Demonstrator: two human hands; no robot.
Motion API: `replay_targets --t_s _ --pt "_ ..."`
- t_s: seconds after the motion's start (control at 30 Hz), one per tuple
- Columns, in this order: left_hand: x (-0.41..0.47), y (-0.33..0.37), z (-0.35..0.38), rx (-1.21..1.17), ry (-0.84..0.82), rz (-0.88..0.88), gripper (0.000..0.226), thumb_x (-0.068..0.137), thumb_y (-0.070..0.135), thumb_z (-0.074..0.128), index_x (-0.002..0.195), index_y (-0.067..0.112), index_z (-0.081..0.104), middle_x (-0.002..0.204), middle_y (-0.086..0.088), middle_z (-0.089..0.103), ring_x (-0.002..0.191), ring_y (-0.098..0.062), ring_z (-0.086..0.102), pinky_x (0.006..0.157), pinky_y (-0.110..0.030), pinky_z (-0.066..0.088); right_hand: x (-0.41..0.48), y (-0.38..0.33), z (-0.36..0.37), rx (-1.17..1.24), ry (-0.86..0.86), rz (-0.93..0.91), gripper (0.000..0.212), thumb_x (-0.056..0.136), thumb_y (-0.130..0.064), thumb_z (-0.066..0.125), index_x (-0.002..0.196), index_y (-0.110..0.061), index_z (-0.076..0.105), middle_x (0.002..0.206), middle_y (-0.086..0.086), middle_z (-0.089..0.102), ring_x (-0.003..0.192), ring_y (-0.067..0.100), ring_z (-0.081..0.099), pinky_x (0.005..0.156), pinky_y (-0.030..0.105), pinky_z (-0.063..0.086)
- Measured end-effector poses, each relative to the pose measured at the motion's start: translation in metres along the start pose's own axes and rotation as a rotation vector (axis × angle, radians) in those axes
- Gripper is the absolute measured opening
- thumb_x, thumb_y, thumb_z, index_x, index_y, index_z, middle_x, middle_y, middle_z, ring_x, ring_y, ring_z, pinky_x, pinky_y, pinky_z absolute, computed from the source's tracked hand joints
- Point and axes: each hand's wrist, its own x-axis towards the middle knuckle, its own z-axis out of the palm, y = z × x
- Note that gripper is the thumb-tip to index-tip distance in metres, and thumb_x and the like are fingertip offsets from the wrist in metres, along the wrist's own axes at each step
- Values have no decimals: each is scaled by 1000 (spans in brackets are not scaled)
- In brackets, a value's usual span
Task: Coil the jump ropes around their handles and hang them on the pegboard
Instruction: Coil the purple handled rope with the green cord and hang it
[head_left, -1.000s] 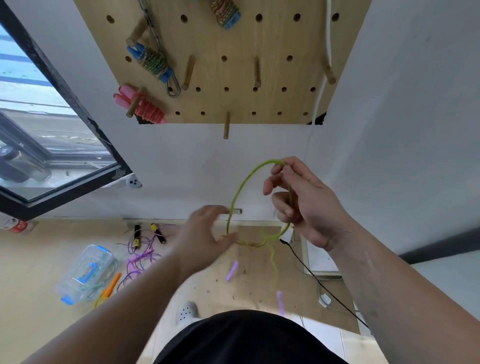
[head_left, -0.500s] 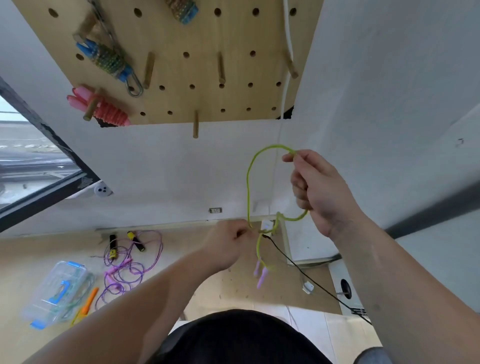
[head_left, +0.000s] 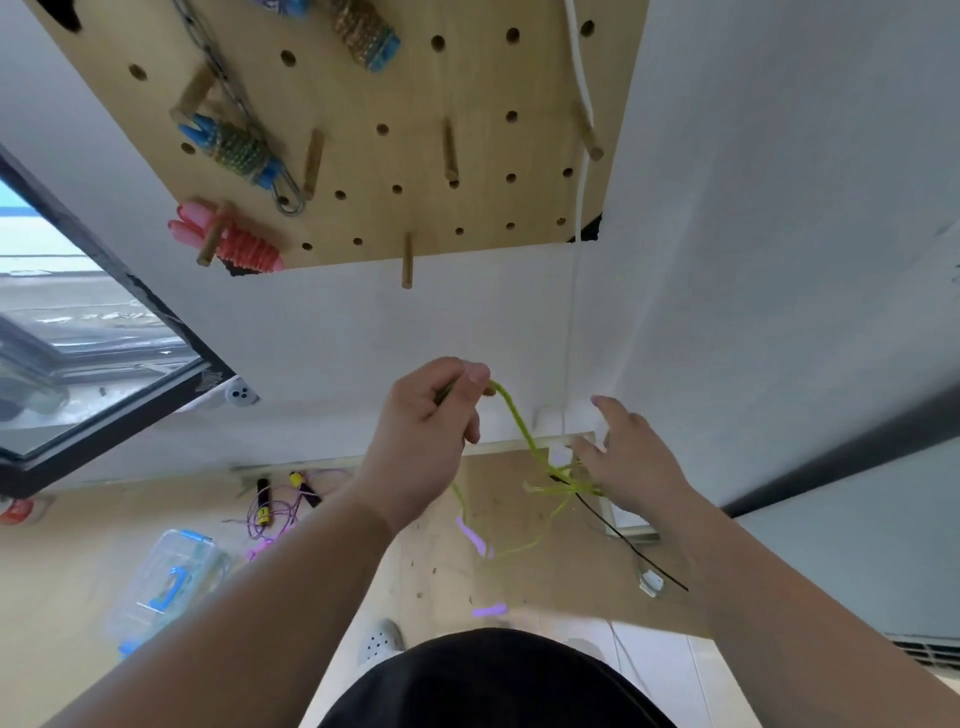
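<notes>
head | step: coiling green jump rope (head_left: 519, 426) in mid-air, below pegboard (head_left: 483, 208), well short of hanging | pinching top loop with left hand (head_left: 426, 431); right hand (head_left: 631, 460) splayed loose beside tangled strands, contact unclear | next: probably needs slack gathered toward purple handles (head_left: 470, 535) | looks thin, limp, motion-blurred

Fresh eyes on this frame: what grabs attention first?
The yellow-green jump rope mid-frame, gripped at its top by the left hand and trailing down to a tangle by the spread right hand. Next, the pegboard at the top, with a pink coiled rope and a blue-handled coil already hung at its left.
</notes>
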Motion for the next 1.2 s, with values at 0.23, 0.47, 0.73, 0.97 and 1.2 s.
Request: replay_targets --t_s 0.23,0.47,0.73,0.97,1.2 --pt "4 19 -5 -137 -28 47 37 108 23 46 79 0 48 82 -15 75 49 -25 52 45 -23 35 -33 -55 -1 443 -436 -378 28 94 -32 52 110 -41 74 154 -8 36 143 0 30 117 29 27" --pt "7 33 -14 -154 8 125 43 108 27 45 83 -8 45 87 -12 77 45 -26 37 47 -25 34 -36 -70 27 312 -288 -406 13 92 -52 64 100 -43 70 130 -26 58 119 -1 55 101 43 51" --pt "19 42 -63 -217 395 198 29 109 23 45 88 4 51 80 -13 76 46 -27 31 41 -28 26 2 -2 56 0 -154 -172 18 99 -26 56 88 -22 69 95 -4 65 89 18 64 85 39 53" --pt "28 -25 -99 10 664 -87 43 98 38 57 79 -1 57 73 -4 74 51 -26 53 54 -29 45 8 3 33 203 -137 -108 14 100 -16 58 92 -22 68 86 -1 68 80 24 67 77 34 56" --pt "15 -109 -119 571 376 -500 26 85 32 64 108 19 65 97 -3 71 103 -33 64 83 -37 46 -24 -58 -5 653 -259 -247 22 105 -16 51 90 -26 65 87 1 70 81 19 71 86 38 59"
